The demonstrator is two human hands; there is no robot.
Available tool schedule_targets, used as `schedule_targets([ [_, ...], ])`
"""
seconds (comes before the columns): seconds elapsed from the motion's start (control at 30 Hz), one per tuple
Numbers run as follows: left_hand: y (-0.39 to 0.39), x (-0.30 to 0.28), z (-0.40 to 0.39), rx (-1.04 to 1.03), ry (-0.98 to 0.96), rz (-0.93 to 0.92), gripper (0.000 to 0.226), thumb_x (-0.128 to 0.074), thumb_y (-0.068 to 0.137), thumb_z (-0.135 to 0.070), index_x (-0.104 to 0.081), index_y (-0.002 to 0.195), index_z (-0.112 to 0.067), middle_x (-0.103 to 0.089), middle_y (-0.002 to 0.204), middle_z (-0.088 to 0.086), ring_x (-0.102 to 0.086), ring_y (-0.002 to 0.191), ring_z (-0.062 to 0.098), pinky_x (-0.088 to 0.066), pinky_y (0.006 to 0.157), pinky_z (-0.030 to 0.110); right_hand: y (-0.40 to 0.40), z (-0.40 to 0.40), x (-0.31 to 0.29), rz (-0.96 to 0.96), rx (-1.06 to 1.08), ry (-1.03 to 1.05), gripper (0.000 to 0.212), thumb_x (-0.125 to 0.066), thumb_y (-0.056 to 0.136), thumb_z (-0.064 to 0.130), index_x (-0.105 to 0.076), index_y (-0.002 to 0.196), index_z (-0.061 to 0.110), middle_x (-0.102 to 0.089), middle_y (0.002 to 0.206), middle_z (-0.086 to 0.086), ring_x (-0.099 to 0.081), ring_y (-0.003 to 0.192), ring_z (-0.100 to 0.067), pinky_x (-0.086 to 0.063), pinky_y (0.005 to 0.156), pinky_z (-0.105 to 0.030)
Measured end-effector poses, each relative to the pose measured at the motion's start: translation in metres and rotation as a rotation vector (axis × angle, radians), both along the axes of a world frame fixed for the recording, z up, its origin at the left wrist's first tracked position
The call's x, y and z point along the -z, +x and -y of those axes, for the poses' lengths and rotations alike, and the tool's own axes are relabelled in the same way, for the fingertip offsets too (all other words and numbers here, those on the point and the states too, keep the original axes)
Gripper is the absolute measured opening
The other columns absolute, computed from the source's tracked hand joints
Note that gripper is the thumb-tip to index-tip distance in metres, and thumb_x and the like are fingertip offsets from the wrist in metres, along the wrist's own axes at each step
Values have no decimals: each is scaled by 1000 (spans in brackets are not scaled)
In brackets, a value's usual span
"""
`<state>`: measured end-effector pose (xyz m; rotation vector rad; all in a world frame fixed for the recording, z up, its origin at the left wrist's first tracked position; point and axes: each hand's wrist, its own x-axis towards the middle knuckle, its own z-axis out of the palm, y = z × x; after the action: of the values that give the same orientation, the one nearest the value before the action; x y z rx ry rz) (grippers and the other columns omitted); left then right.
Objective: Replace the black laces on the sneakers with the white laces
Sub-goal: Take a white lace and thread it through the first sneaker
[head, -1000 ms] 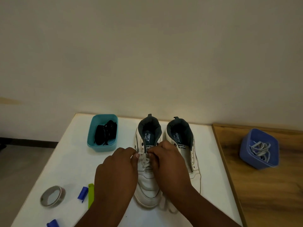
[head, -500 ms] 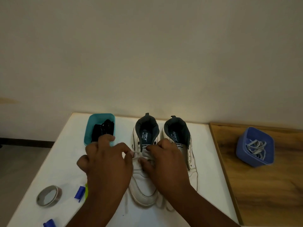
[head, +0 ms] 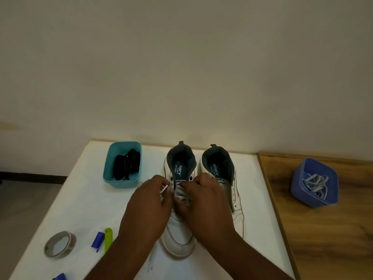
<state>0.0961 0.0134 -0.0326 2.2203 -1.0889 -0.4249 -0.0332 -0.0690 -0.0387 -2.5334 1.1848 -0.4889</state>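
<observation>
Two white sneakers stand side by side on the white table [head: 84, 199], heels toward the wall. Both my hands work over the left sneaker [head: 177, 239], which carries a white lace [head: 180, 194] across its lower eyelets. My left hand [head: 149, 207] pinches the tip of that white lace beside the shoe's left eyelets. My right hand [head: 205, 201] grips the lace at the tongue. The right sneaker [head: 234, 190] shows bare eyelets with no lace. Black laces [head: 126, 165] lie in a teal tub [head: 121, 181].
A blue tub [head: 298, 190] with more white laces [head: 315, 183] sits on the wooden surface to the right. A tape roll [head: 60, 243], a blue clip [head: 97, 240], a green clip [head: 108, 238] and another blue piece [head: 59, 277] lie front left.
My left hand has drawn back in toward the left sneaker's eyelets with the white lace tip showing between its fingers. My right hand stays at the tongue.
</observation>
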Motion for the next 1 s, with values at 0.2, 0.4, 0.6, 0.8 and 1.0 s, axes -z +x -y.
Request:
schedule_targets([
  [0.2, 5, -3, -3, -98, -182, -18, 21, -49, 103, -35, -65, 93, -25, -65, 88, -4, -58, 79, 9, -41, 73, 25, -2, -1, -3, -16, -13, 20, 49, -47, 84, 69, -69, 113, 37, -55, 102, 9, -51, 96, -11, -47, 83, -29],
  [0.4, 7, -37, 5, -611, -875, -723, 22, -39, 108, -21, -59, 102, -17, -65, 84, -5, -51, 72, 6, -43, 68, 20, -5, -1, -6, -25, -25, 28, 42, -62, 85, 63, -67, 118, 38, -52, 104, 10, -50, 99, -12, -47, 85, -31],
  [0.6, 4, -5, 5, -188, -110, -242, 27, -56, 94, -54, -54, 88, -28, -59, 76, -10, -59, 73, 10, -42, 62, 25, -3, 0, -8, -34, -25, 24, 39, -59, 87, 62, -68, 115, 37, -52, 103, 9, -48, 99, -11, -45, 84, -29],
  [0.8, 17, 19, -3, 0, 12, 70, 20, -56, 92, -54, -68, 90, -38, -63, 89, -10, -61, 87, 13, -49, 75, 31, -2, -1, -8, -11, -10, 19, 39, -62, 84, 60, -70, 113, 36, -53, 102, 8, -51, 97, -12, -46, 82, -30],
  [1.0, 17, -22, -5, -621, -599, -159, 25, -38, 107, -28, -56, 106, -10, -55, 106, 5, -51, 90, 4, -42, 78, 17, -3, -2, -12, -10, -23, 59, 45, -65, 85, 62, -67, 123, 36, -53, 108, 9, -50, 102, -12, -47, 89, -31],
])
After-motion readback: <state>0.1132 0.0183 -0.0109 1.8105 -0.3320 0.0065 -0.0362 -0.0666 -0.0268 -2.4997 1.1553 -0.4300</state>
